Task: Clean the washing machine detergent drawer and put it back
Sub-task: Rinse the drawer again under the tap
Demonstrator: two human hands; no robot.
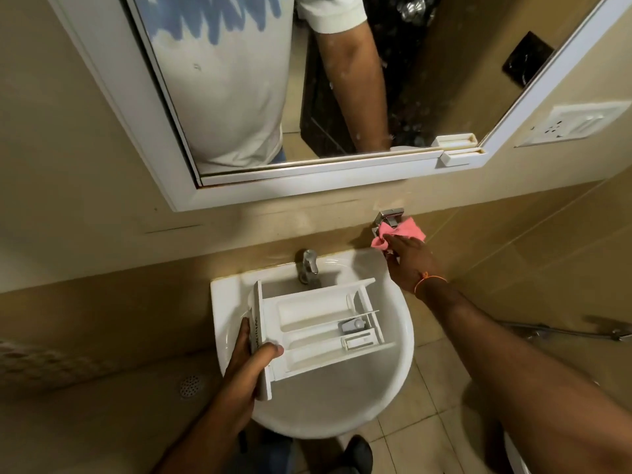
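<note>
We hold the detergent drawer (321,326) over the washbasin (393,371) with our left hand (251,362) clamped on its front panel; our right hand (408,263) pinches a pink cloth (398,232) behind the basin's right rim. A one-handed grip — the drawer could tip and drop.

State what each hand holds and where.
Left hand grips the detergent drawer by its front panel; right hand pinches the pink cloth at its edge.

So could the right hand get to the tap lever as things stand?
Probably yes. The right hand, holding the pink cloth by the wall fitting, has open basin rim between it and the tap; the detergent drawer sits lower.
</note>
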